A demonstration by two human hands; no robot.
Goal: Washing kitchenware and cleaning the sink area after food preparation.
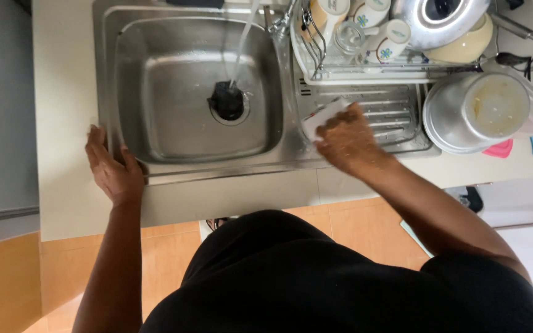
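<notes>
head view: pale kitchen counter (63, 92) over orange floor tiles, with a steel sink (198, 92) set in, water running from the far side onto a dark drain plug (227, 100). left hand (113, 166) spread flat, fingers open, resting on the near left rim of the sink. right hand (348, 139) curled down on a white sponge (321, 117), pressing it against the ribbed drainboard (390, 114) just right of the basin. farther right, a round steel pot (485, 111); at the far edge, a dish rack (365, 55) holding cups (387, 40).
</notes>
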